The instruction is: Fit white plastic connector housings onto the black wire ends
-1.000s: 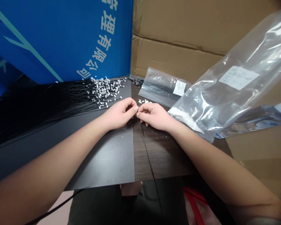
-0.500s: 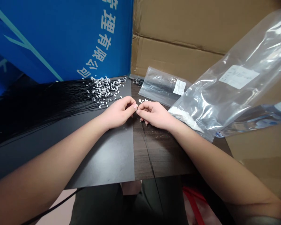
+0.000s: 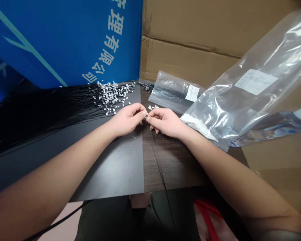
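Observation:
My left hand (image 3: 128,118) and my right hand (image 3: 165,122) meet fingertip to fingertip over the dark table (image 3: 175,160). Both are closed in a pinch on a tiny white piece (image 3: 146,116) between them. A thin black wire (image 3: 158,164) runs from the pinch toward me and off the table's front edge. Left of my hands lies a wide bundle of black wires (image 3: 45,110) with several small white connectors (image 3: 112,95) at their ends. A few loose white pieces (image 3: 152,107) lie just behind my right hand.
A black sheet (image 3: 110,167) covers the table's left part. A small clear bag (image 3: 174,92) and a large clear bag (image 3: 251,87) holding white pieces lie at the right. A blue board (image 3: 65,40) and cardboard (image 3: 203,36) stand behind.
Both hands have stayed together and shifted very slightly away from me; the fingertips work closer on the small piece. Nothing else has moved.

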{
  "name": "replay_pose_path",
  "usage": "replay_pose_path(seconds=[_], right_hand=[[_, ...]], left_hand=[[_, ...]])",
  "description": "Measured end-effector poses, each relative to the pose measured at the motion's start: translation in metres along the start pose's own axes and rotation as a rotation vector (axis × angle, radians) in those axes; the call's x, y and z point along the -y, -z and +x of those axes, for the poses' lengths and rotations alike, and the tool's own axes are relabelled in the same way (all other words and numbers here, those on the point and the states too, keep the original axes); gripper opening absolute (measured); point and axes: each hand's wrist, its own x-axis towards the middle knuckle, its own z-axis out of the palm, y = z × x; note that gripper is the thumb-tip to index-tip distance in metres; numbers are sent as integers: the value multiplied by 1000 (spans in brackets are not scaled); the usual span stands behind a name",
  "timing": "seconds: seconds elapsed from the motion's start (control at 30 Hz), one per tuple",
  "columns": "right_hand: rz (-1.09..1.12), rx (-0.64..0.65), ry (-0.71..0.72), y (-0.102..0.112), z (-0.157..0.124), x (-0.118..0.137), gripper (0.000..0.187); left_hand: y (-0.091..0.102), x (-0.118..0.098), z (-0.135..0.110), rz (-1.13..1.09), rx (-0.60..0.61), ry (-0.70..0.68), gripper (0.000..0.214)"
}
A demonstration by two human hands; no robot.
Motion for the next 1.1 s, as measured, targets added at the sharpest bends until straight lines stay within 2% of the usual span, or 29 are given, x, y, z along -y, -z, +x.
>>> replay_pose_path(seconds=[0.77,1.1], right_hand=[[9,-13,-40,1,-1,2,13],[6,15,-18,1,-2,3,14]], left_hand=[[1,-1,1,-34,-8,51,24],[0,1,0,65,0,10,25]])
